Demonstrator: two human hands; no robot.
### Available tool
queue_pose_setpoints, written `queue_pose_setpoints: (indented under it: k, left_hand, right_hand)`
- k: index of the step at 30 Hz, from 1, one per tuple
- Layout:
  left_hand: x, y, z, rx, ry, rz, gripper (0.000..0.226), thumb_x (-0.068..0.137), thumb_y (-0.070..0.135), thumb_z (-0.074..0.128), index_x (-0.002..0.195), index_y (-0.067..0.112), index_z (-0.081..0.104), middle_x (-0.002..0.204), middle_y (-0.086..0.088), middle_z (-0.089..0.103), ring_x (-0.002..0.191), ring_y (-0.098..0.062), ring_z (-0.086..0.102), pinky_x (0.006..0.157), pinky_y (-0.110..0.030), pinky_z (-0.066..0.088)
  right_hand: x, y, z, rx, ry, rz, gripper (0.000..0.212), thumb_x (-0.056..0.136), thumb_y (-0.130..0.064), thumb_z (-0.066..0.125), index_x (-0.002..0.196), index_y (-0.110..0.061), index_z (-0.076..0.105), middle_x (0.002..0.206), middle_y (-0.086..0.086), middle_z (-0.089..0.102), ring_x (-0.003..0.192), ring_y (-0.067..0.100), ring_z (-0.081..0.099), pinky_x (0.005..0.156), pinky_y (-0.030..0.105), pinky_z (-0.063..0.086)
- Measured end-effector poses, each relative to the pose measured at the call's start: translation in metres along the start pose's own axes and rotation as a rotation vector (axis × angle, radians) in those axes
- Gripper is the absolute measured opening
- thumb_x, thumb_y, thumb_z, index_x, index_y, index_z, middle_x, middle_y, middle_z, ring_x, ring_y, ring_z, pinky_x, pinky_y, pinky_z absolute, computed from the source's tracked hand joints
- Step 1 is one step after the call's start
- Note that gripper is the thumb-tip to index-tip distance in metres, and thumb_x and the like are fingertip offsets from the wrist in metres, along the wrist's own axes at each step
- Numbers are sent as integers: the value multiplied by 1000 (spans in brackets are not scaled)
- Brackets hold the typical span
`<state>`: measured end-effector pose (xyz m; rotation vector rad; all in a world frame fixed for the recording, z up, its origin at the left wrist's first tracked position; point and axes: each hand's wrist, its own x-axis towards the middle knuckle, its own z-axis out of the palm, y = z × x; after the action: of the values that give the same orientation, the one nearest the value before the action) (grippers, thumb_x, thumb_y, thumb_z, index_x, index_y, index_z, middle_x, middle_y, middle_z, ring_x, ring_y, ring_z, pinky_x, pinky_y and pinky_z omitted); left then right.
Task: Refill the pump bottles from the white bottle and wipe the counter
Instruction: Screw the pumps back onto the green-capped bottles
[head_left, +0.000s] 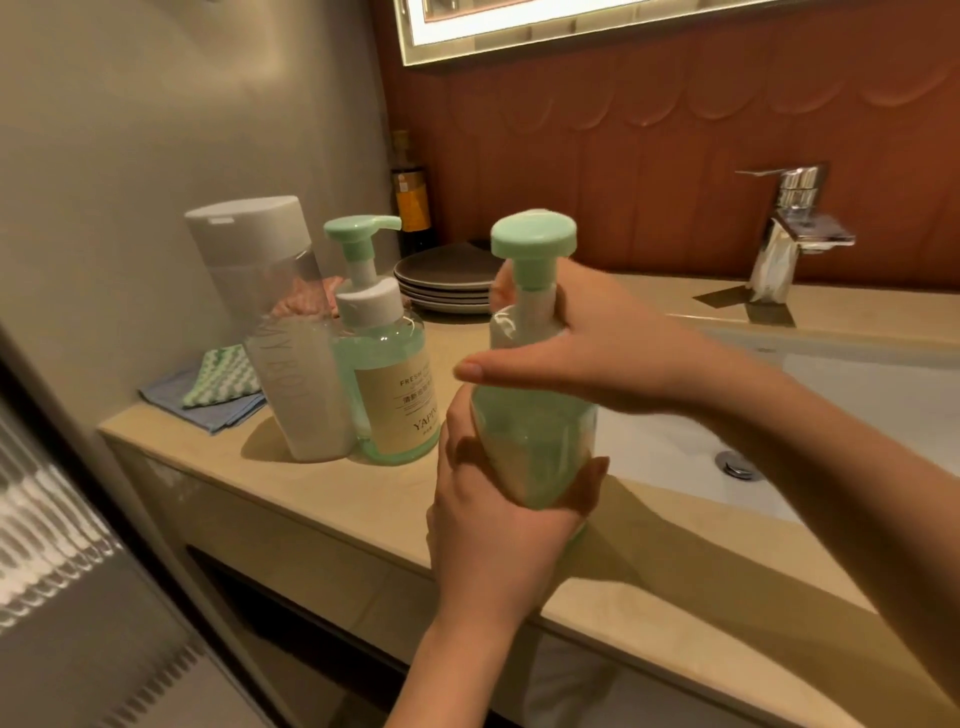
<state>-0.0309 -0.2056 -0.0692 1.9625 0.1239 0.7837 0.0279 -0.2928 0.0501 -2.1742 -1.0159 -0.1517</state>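
Holding a green pump bottle above the counter.
Left hand grips its base, right hand curls round its collar; white bottle stands capped nearby, cloths folded: wiping likely remains.

Left hand grips the pump bottle from below; right hand, directly above, curls round its neck.

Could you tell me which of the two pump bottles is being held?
The pump bottle nearer the sink: the left hand grips its base and the right hand its neck. The other pump bottle stands untouched beside the white bottle.
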Motion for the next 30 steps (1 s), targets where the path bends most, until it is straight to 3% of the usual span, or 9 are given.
queue_pose_setpoints:
  k: [3, 6, 10, 12, 16, 19, 21, 26, 30]
  left_hand:
    - [0, 1, 0, 0, -12, -11, 93, 47, 73, 63, 124, 60, 11, 127, 23, 43, 111, -5, 47, 96, -33, 43]
    - [1, 0, 0, -4, -40, -35, 97, 48, 74, 67, 127, 54, 13, 135, 17, 45, 116, -9, 48, 98, -40, 45]
    - [0, -2, -1, -9, -54, -30, 98, 49, 74, 66, 128, 54, 13, 135, 15, 44, 115, -4, 44, 99, -38, 42]
    - [-1, -1, -1, 3, -51, -35, 96, 46, 74, 64, 125, 57, 11, 130, 19, 43, 106, 3, 38, 94, -31, 39]
    - [-1, 2, -2, 6, -43, -39, 89, 44, 70, 65, 114, 71, 9, 117, 29, 36, 98, 11, 29, 93, -28, 34]
    - [-2, 5, -3, 16, -75, -50, 92, 52, 60, 74, 97, 84, -2, 108, 42, 25, 96, 14, 25, 97, -28, 31]
    - [-1, 4, -3, -5, -63, -45, 89, 50, 64, 72, 113, 75, 9, 116, 33, 39, 103, 8, 35, 99, -34, 39]
    - [0, 1, -1, 1, -16, -19, 97, 46, 74, 60, 128, 55, 12, 125, 24, 40, 108, 0, 41, 97, -28, 37]
    - [1, 1, -1, -19, -28, -40, 92, 46, 76, 62, 122, 61, 12, 134, 17, 45, 113, -6, 48, 100, -37, 43]
  right_hand:
    - [0, 1, 4, 134, -37, 5, 65, 61, -58, 66, 117, -30, 51, 105, -22, 54, 94, -11, 52, 74, 8, 45]
    - [-4, 2, -12, 216, -280, 10, 75, 64, -54, 53, 133, -27, 41, 113, -27, 49, 89, -24, 49, 70, -2, 40]
    - [-7, 10, -34, 159, -472, 49, 64, 78, -56, 49, 134, -27, 43, 129, -17, 52, 110, -11, 50, 91, 10, 43]
    - [-7, 11, -41, 49, -462, 20, 60, 79, -60, 47, 130, -30, 49, 126, -17, 57, 114, -3, 52, 98, 19, 43]
    - [-4, 3, -41, -17, -305, -59, 42, 62, -60, 58, 101, -45, 62, 103, -35, 60, 102, -19, 52, 80, -2, 41]
    - [0, 0, -31, -144, -117, -65, 49, 46, -72, 55, 85, -43, 62, 88, -31, 57, 87, -16, 53, 65, 4, 41]
    - [3, 2, -22, -241, -5, -91, 51, 48, -76, 52, 80, -37, 58, 82, -26, 55, 80, -12, 52, 62, 12, 44]
    - [2, 2, 0, -149, 22, -78, 44, 71, -55, 65, 90, -16, 59, 90, -4, 52, 82, 3, 49, 69, 15, 42]
    - [-1, -1, -6, 88, -167, -5, 59, 63, -63, 53, 112, -30, 53, 105, -19, 53, 93, -9, 54, 69, 11, 47]
